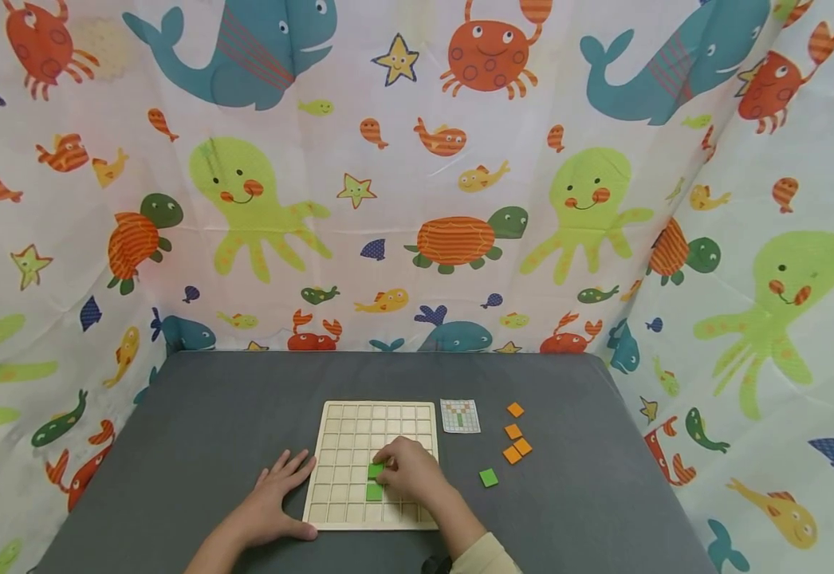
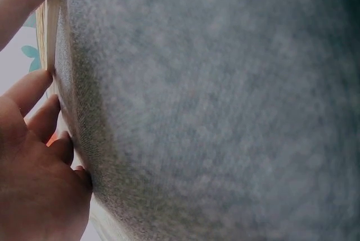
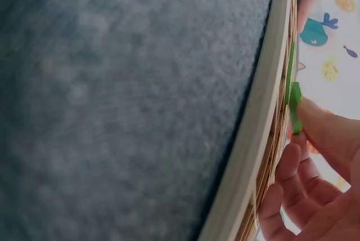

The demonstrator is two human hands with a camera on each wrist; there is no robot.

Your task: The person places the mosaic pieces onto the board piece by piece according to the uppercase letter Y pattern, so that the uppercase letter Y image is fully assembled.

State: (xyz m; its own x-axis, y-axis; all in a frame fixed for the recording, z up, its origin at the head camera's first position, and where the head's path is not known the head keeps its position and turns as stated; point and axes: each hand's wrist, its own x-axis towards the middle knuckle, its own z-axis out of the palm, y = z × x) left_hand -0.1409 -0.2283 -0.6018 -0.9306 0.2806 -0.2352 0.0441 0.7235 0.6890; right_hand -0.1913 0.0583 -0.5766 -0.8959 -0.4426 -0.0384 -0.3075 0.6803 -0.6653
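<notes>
A pale wooden grid board [image 1: 341, 434] lies on the grey table. My right hand [image 1: 417, 474] is over the board's middle and pinches a green square tile [image 3: 295, 108] between thumb and fingertips, the tile tilted in the right wrist view. Just nearer to me, another green tile [image 1: 374, 493] lies flat in the grid. At the board's left edge, my left hand [image 1: 269, 501] is spread, fingertips and thumb touching the rim. The left wrist view shows those fingers [image 2: 35, 92] along the board's side.
Right of the board lies a small card [image 1: 460, 416] with a printed grid pattern. Beyond it are several orange square tiles [image 1: 513, 431] and a loose green tile [image 1: 488, 477]. A curtain [image 1: 403, 271] with sea animals encloses the grey table [image 1: 194, 438] at the back and sides.
</notes>
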